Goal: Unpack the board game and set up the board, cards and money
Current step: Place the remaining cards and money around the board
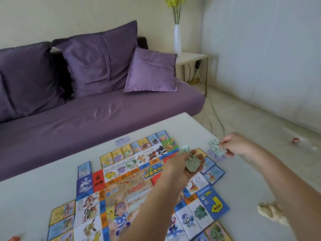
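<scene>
Board game layout seen from the head camera. Game board (132, 192) lies flat and unfolded on the white surface (43, 188), its blue corner square with a yellow arrow pointing toward the near right. Property cards (121, 152) sit face up in a row touching the board's far edge; further cards (62, 214) line its left edge, and a few blue-bordered cards (212, 173) lie just beside its right edge.

Left hand (180, 169) hovers over the board's far right corner, palm up, fingers curled round a stack of green notes (191, 164) with the thumb pressed on top. Right hand (236, 145) is held near the surface's right edge, apart from the left, pinching a single green note (216, 146) between thumb and fingertips. Directly below that note a small pile of purple notes (215, 156) rests on the surface. One lone purple note (122, 141) lies beyond the far row of cards, well apart from the pile.

Background: a purple sofa (104, 119) with three cushions (151, 70), and a white vase (177, 39) of yellow flowers on a side table (192, 57)
</scene>
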A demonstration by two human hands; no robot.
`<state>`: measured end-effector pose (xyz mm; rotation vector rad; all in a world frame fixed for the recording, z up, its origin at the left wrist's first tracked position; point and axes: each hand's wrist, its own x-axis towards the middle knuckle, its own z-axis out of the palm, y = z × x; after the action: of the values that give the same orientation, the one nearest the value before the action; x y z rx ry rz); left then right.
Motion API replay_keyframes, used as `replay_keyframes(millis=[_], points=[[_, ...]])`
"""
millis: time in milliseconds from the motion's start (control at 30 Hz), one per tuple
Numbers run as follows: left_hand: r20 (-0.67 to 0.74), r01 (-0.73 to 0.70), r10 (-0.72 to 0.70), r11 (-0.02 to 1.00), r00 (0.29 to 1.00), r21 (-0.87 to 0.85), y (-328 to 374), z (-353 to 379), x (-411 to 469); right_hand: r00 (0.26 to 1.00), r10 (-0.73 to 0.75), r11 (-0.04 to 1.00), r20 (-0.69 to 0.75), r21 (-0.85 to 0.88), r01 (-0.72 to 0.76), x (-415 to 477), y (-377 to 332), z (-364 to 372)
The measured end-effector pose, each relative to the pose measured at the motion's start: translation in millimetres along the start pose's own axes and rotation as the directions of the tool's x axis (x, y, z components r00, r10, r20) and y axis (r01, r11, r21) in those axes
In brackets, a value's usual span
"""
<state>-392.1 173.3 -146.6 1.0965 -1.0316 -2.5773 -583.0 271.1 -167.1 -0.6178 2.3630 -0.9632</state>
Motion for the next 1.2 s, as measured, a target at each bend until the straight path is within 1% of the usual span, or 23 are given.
replay_keyframes(millis=[133,300,500,600,733,867,933,1000,1033,1067,1133,1200], points=[[-0.012,0.042,-0.042,0.999,0.999,-0.011,-0.8,22.8,32.3,0.999,0.037,0.999,0.013,-0.039,-0.037,17.9,1.1,-3.2],[-0.021,0.050,-0.050,0.999,0.999,0.002,2.1,38.9,50.6,0.995,0.073,0.995,0.065,-0.077,-0.067,26.6,7.6,-8.7],[0.009,0.096,-0.096,0.995,0.995,-0.036,3.0,40.0,63.5,0.989,0.103,0.994,0.104,-0.029,-0.101,28.6,17.5,-4.1],[0.029,0.096,-0.094,0.990,0.995,-0.099,-1.6,41.4,69.8,0.991,0.113,0.994,0.072,-0.012,-0.112,31.0,20.1,-0.5],[0.014,0.101,-0.100,0.988,0.995,-0.116,-6.2,39.6,79.8,0.991,0.115,0.991,0.069,-0.080,-0.109,33.5,18.8,3.3],[0.022,0.105,-0.103,0.985,0.994,-0.136,-7.0,38.3,82.1,0.997,0.066,0.982,-0.051,-0.175,-0.074,36.9,14.9,4.0],[0.020,0.105,-0.103,0.984,0.994,-0.141,-7.8,37.8,83.7,0.993,0.099,0.974,-0.072,-0.199,-0.111,40.8,13.1,7.8],[0.022,0.107,-0.105,0.984,0.994,-0.144,-8.6,37.9,84.9,0.987,0.155,0.949,-0.034,-0.271,-0.158,43.7,11.0,10.7],[0.022,0.109,-0.108,0.984,0.994,-0.140,-8.9,37.9,84.7,0.986,0.168,0.934,0.009,-0.320,-0.157,42.8,9.0,10.4],[0.023,0.110,-0.108,0.985,0.994,-0.136,-9.3,37.9,84.3,0.985,0.160,0.924,0.068,-0.361,-0.125,39.6,6.3,9.0],[0.025,0.112,-0.110,0.985,0.994,-0.129,-9.4,37.4,84.2,0.982,0.078,0.907,0.172,-0.421,0.002,31.7,1.3,4.8],[0.028,0.118,-0.116,0.987,0.993,-0.110,-9.1,37.0,83.4,0.965,0.016,0.856,0.262,-0.503,0.122,24.2,-1.3,1.6]])
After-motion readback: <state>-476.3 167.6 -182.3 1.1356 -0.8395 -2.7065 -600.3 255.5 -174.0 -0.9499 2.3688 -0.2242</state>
